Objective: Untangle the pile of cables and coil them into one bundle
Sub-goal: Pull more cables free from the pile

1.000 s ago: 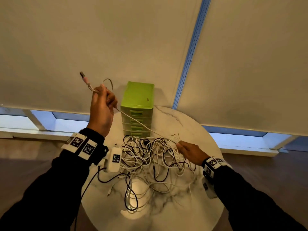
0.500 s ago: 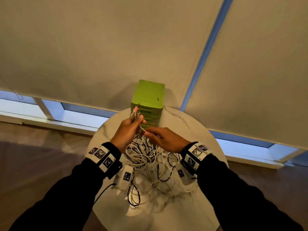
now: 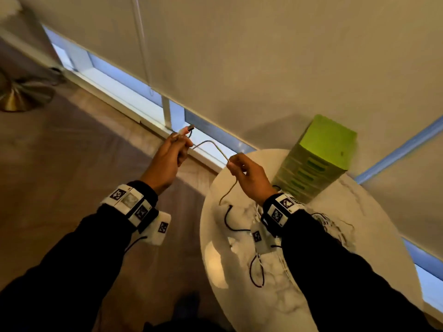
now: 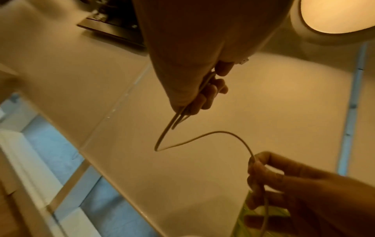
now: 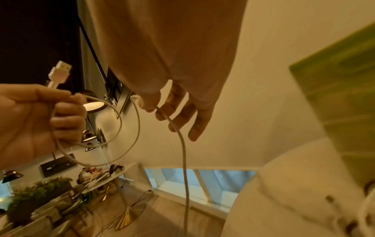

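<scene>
Both forearms, in dark sleeves [image 3: 79, 267] with tagged wristbands [image 3: 129, 204], reach forward from the lower edge of the head view. Beneath the right forearm, on the round marbled worktop [image 3: 215, 259], lies the remaining pile of cables [image 3: 257, 267]: white strands mostly hidden by the arm, with black loops showing at its near and left sides.

The right hand [image 3: 251, 178] is raised above the worktop's far-left edge, wrist bent upward. Its thumb and forefinger pinch the white cable [image 3: 211, 143]; in the right wrist view the other fingers [image 5: 194, 121] hang loosely extended, not touching the cable. From the pinch one run of cable drops toward the pile; its lower end cannot be traced.

The left hand [image 3: 169, 156] is held higher and farther out, to the left of the worktop and over the floor [image 3: 72, 152]. Its fingers [image 5: 67, 110] are curled round a small loop of the same cable, and the white USB plug [image 5: 59, 72] projects above the fist. A short slack arc of cable spans the gap between the two hands, which are near but apart.

Beyond the right hand, a green drawer unit [image 3: 318, 159] stands upright at the worktop's far edge. Behind it hang pale roller blinds [image 3: 239, 56], with a strip of window [image 3: 124, 92] below them.
</scene>
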